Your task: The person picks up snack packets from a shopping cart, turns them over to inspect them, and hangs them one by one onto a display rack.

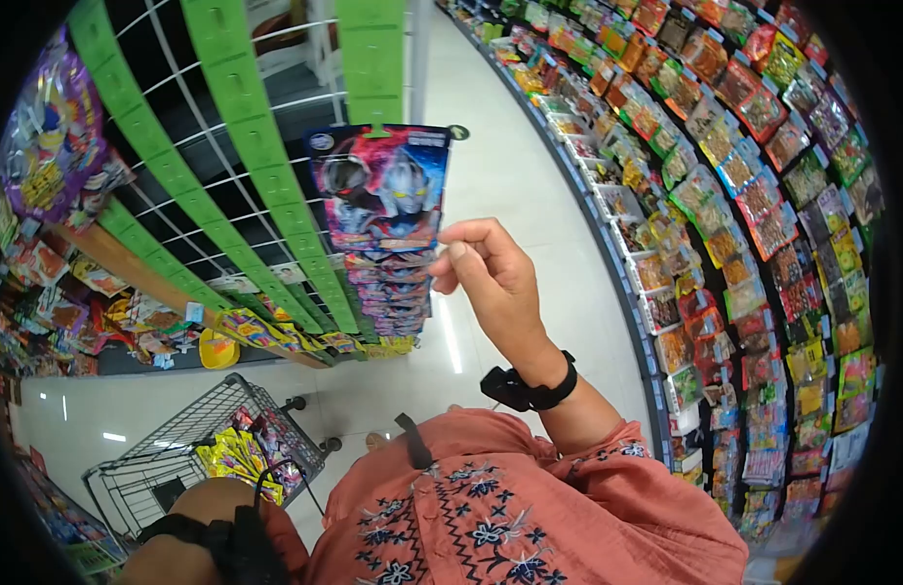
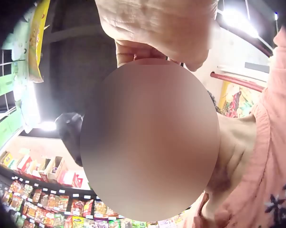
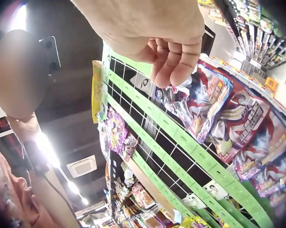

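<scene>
In the head view, my right hand (image 1: pixel 495 283) reaches to the right edge of the front hanging packet (image 1: pixel 383 190), printed with silver masked figures on red and blue. Thumb and index finger pinch at that edge. The right wrist view shows the other fingers (image 3: pixel 173 66) loosely curled beside the packet (image 3: pixel 211 97). More matching packets (image 1: pixel 388 292) hang in a column below. My left hand (image 2: pixel 157 28) is raised close to the blurred face in the left wrist view; its fingers are mostly hidden behind the palm, so I cannot tell whether it holds anything.
Green perforated strips (image 1: pixel 373 58) hang on a white wire rack. A shopping cart (image 1: pixel 139 448) holding yellow and red packets (image 1: pixel 237 458) stands at lower left. Curved shelves of bagged snacks (image 1: pixel 744 185) line the right across the pale aisle floor (image 1: pixel 500 146). A purple bag (image 1: pixel 52 136) hangs at left.
</scene>
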{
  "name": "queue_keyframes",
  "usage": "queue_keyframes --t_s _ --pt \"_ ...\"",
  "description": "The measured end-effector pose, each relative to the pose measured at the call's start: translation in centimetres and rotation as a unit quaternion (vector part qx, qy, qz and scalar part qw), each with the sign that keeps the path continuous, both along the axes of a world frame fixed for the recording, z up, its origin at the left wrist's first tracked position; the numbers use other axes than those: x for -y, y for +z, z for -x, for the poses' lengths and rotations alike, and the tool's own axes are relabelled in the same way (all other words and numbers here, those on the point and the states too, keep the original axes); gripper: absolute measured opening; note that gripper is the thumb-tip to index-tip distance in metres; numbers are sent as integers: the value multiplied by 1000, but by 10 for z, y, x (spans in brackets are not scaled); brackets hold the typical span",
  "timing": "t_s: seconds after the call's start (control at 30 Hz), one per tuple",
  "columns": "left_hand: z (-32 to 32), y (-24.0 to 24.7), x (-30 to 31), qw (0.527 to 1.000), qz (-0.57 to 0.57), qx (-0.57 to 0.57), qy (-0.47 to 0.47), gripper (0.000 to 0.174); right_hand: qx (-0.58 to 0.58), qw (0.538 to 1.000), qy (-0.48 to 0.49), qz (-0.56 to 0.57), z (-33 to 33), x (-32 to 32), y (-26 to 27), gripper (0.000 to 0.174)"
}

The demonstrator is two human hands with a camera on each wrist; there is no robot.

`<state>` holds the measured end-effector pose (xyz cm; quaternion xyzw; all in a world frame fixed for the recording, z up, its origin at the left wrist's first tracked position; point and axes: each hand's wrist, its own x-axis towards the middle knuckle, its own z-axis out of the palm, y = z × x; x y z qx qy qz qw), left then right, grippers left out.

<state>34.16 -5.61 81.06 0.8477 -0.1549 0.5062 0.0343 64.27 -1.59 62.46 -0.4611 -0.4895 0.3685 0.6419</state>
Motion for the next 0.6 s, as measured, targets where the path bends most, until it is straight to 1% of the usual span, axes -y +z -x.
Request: queue_keyframes --t_s 0.13,0.23,0.27,0.3,0.33,0.37,0.4,0.47,0.5,0.53,0.57,0.6 --pt "26 1 7 999 43 3 10 39 9 1000 19 -1 15 -6 -4 14" --pt "45 -8 7 994 109 14 20 42 16 999 43 6 27 -7 -7 14" --pt "53 -17 7 989 145 35 21 42 19 998 61 19 29 -8 -9 14" --pt "59 -33 4 977 199 79 15 43 22 996 77 33 31 -8 -11 14" --pt "60 -60 -3 960 222 167 39 40 28 994 91 51 34 -9 -15 13" --pt "62 -76 -9 928 274 244 60 35 41 988 128 73 37 -11 -19 13" --pt "65 -92 -15 887 326 318 73 31 53 980 164 95 39 -13 -24 14" --pt "94 -137 -33 807 406 347 252 43 92 959 233 130 48 -18 -31 16" --pt "114 -163 -48 787 402 285 371 41 99 953 250 136 53 -20 -38 16" --pt "129 -186 -55 755 408 228 460 40 106 947 268 143 58 -23 -48 16" --pt "145 -210 -59 704 458 228 492 42 114 940 286 150 63 -25 -55 17" --pt "163 -232 -59 671 501 217 502 45 125 936 287 160 68 -26 -59 16"
